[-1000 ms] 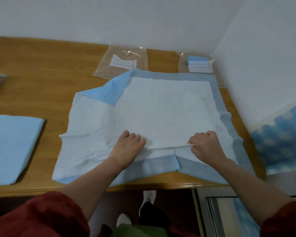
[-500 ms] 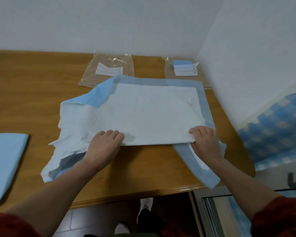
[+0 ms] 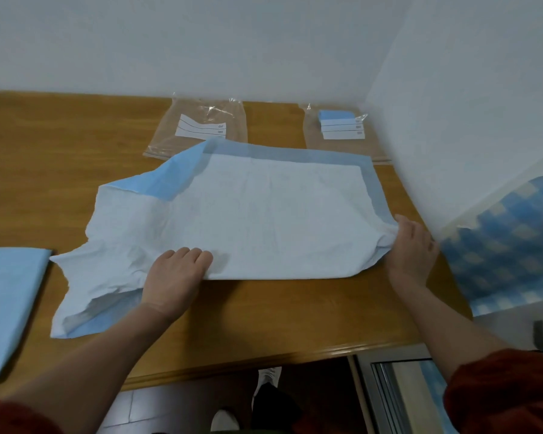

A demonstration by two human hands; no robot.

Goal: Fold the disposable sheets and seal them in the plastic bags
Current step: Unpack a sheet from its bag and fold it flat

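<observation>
Where 2 walls meet, wooden table (image 3: 295,314).

Crinkled matt sheet (image 3: 257,220), glossy wooden table (image 3: 279,314).

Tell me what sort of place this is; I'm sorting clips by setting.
Probably a room in a home: a wooden table pushed into a corner of plain white walls, with blue checked fabric, perhaps bedding, beside it.

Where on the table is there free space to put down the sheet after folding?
Bare wood lies along the near table edge, between the left hand and right hand, and at far left, behind the blue sheet. The far right is crowded: the white sheet overlaps two plastic bags.
</observation>
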